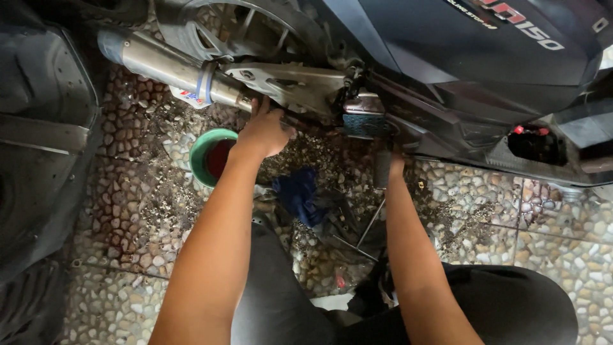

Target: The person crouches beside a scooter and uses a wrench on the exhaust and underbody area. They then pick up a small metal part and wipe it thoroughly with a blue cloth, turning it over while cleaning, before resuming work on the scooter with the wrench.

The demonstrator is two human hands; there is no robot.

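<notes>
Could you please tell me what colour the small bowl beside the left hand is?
The bowl is green, holding dark red liquid; head view.

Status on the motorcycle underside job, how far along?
Looks done: the green bowl on the pebble floor already holds dark red liquid, and thin metal tools lie out beside a blue rag. In hand: the left hand reaches under the silver exhaust pipe; the right hand is mostly hidden under the dark motorcycle body. What is left cannot be told.
</notes>
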